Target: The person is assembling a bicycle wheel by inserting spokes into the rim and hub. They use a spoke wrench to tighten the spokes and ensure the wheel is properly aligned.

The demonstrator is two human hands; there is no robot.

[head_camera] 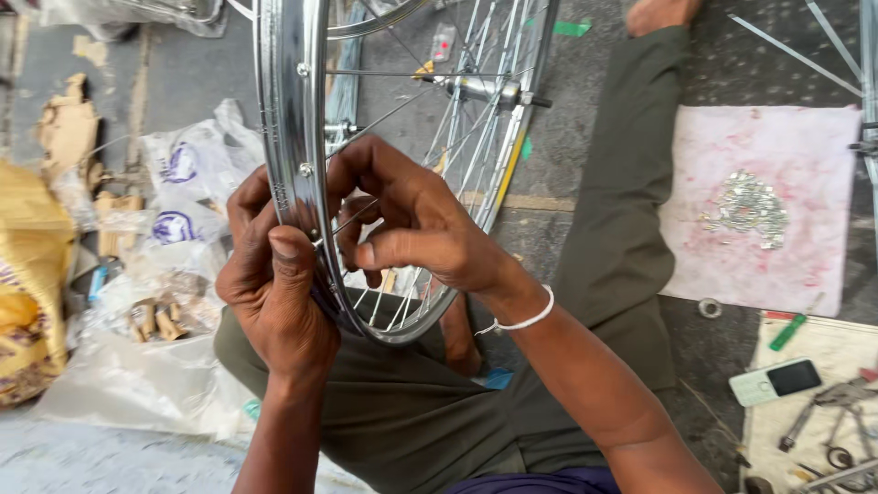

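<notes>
One bicycle wheel rim [291, 110] in hand, chrome, standing upright between the knees, its lower arc resting near the lap. One hub [480, 90] with axle at centre, thin spokes [402, 101] fanning to the rim; too many and too overlapped to count. Two round nipple heads show on the rim's outer face.

Left hand [274, 293] wraps the rim from outside, thumb pressed flat on the rim edge, fingers curled shut around it. Right hand [412, 224] reaches through from the inner side, fingertips pinched narrow at the rim right beside the left thumb, on a spoke end; the part between the fingertips is too small to make out. One white bangle [526, 320] on the right wrist.

Second wheel partly visible at the right edge, a third rim at top.

Packages: clear plastic bags [183, 183] on the left, two round blue-purple emblems on them; one yellow sack [32, 274] at far left; torn brown cardboard [69, 128] above it.

Right side: one pink-stained cloth [805, 165] carrying one heap of small silver spoke nipples [750, 209]. Below it one white keypad phone [776, 381], one green-handled tool [788, 331], one pair of pliers [823, 407].
</notes>
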